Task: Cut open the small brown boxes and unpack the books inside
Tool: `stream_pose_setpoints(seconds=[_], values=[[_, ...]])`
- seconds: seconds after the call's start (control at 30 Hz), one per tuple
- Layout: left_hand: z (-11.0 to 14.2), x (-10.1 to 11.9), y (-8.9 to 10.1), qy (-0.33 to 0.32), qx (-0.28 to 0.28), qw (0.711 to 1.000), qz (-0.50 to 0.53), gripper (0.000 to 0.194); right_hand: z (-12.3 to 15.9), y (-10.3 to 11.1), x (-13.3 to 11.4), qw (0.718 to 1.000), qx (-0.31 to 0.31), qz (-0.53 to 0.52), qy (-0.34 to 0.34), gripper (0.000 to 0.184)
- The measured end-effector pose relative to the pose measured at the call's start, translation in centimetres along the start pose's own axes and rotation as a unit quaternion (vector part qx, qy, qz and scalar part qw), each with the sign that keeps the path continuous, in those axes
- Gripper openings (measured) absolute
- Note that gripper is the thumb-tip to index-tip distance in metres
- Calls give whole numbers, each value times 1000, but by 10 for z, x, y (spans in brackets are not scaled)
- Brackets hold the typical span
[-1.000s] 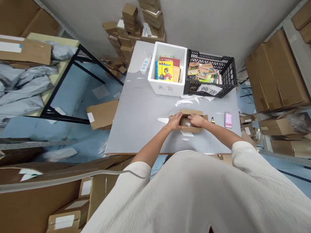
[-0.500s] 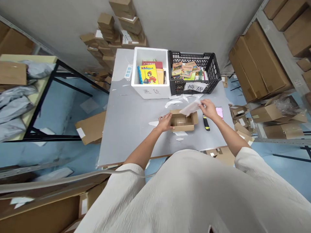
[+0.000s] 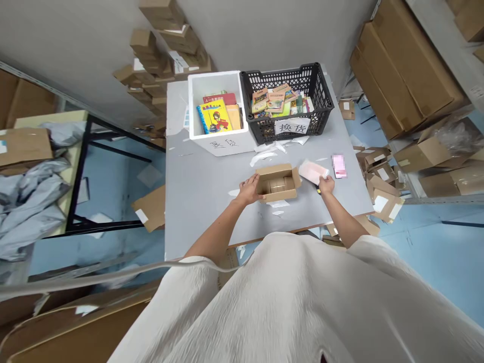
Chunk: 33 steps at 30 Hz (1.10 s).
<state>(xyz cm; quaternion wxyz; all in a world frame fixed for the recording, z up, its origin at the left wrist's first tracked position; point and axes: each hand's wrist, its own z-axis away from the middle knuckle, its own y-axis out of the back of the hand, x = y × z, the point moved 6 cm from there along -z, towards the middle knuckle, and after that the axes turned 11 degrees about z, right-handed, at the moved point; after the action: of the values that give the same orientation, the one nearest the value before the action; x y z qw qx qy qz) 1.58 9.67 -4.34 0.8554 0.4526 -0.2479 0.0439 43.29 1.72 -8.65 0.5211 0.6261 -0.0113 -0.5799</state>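
The right hand (image 3: 326, 184) is closed on the near right corner of a pale pink packet (image 3: 312, 172), fingers pinched together, holding it just right of the open box (image 3: 280, 195). The left hand (image 3: 248, 191) is partly open, its fingers and thumb curved round the box's left end and gripping it. The box sits upright on the tabletop (image 3: 200, 196), no loose item visible inside. The step in hand looks like handling the packet outside the box while steadying the box. Moving the packet would call for a firm pinch and clearance from the box's right flap (image 3: 296, 177) and the yellow-and-black tool (image 3: 318, 191), mostly hidden beside the right hand.
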Motion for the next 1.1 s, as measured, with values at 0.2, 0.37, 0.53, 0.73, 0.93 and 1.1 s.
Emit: stream_pose_setpoints(seconds=[0.2,0.37,0.53,0.73,0.93,1.1], values=[[2,2,3,9,-12,1000,-27,127,6,-17,29,996,-33,-10,-80,29],[1,8,7,8,-12,998,-55,125,13,-11,31,991,-96,89,-18,20],[0,12,8,1,-4,998,-62,124,36,7,2,975,-46,185,111,57],[1,15,6,-12,-1,999,-46,123,76,3,-85,902,-101,220,358,51],[6,25,8,-40,17,998,-37,111,112,-19,-126,762,-203,387,477,47],[18,37,5,-91,36,994,-39,48,112,-23,-120,730,-219,484,431,56]])
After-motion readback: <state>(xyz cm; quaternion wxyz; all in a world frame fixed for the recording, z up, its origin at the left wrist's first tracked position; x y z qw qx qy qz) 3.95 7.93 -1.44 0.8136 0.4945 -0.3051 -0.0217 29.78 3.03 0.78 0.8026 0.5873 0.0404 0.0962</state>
